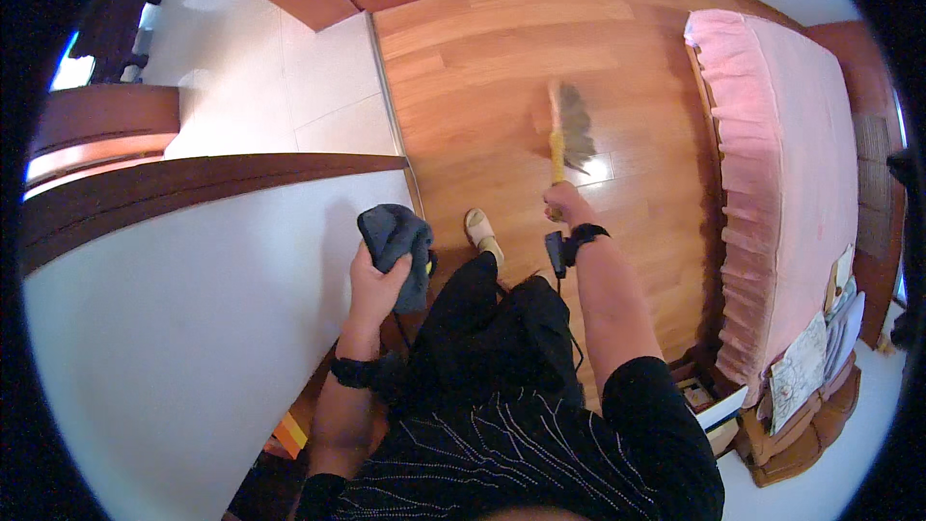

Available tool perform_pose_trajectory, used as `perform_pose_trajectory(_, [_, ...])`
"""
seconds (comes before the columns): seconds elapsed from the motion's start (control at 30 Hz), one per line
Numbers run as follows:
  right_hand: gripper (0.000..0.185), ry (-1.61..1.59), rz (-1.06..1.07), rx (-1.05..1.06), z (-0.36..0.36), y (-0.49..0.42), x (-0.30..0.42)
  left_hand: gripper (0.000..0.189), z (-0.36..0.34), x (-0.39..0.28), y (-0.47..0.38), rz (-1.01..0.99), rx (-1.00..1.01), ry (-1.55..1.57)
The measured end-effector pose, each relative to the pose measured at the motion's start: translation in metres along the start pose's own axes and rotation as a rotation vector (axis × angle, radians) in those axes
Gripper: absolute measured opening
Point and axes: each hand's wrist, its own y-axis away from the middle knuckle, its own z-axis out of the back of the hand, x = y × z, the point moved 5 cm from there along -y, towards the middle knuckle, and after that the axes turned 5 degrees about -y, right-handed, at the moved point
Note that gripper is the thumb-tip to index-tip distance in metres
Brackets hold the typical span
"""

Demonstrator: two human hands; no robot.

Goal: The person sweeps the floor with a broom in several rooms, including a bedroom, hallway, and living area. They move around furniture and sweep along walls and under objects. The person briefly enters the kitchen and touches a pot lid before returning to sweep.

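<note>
My right hand (pixel 566 201) is closed around the yellow handle of a brush (pixel 576 126). The brush points away from me above the wood floor, its dark bristles on the right side and blurred. In my left hand (pixel 376 286) is a bunched dark grey cloth (pixel 401 242), with the thumb pressed over its near side. A small bit of something yellow shows at the cloth's right edge; I cannot tell what it is. The cloth is close to the white wall surface (pixel 217 289) on my left.
To the right stands a bed (pixel 803 159) with a pink ruffled cover and pillows (pixel 799 369) at its near end. Beside it is a bedside drawer (pixel 698 394). A metal threshold strip (pixel 387 87) divides the wood floor (pixel 499 65) from pale tiles (pixel 289 79) at the left doorway.
</note>
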Motion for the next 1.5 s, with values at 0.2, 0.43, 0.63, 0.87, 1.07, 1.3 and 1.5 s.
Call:
perform_pose_trajectory(0.2, [0.013, 0.154, -0.045, 0.301, -0.141, -0.01, 0.036, 0.044, 0.011, 0.005, 0.003, 0.126, 0.026, -0.042])
perform_pose_trajectory(0.43, [0.031, 0.236, 0.118, 0.359, -0.19, 0.04, 0.08, 0.046, 0.028, -0.008, 0.001, 0.014, -0.021, -0.005])
perform_pose_trajectory(0.63, [0.062, 0.502, 0.307, 0.206, -0.072, 0.104, 0.06, 0.047, 0.036, -0.013, -0.002, 0.049, -0.056, 0.023])
perform_pose_trajectory(0.87, [0.058, 0.546, 0.022, -0.066, 0.039, 0.187, 0.003, 0.049, 0.036, 0.009, -0.009, 0.043, -0.097, 0.117])
perform_pose_trajectory(1.07, [0.009, 0.126, -0.155, 0.16, 0.005, 0.138, -0.008, 0.05, 0.033, 0.011, -0.008, -0.027, -0.119, 0.157])
perform_pose_trajectory(1.3, [0.013, 0.219, -0.112, 0.521, -0.143, 0.063, 0.042, 0.047, 0.046, -0.001, 0.004, 0.004, -0.225, -0.044])
perform_pose_trajectory(1.5, [0.009, 0.005, -0.094, 0.639, -0.241, 0.024, 0.115, 0.047, 0.048, -0.014, 0.001, 0.065, -0.256, -0.107])
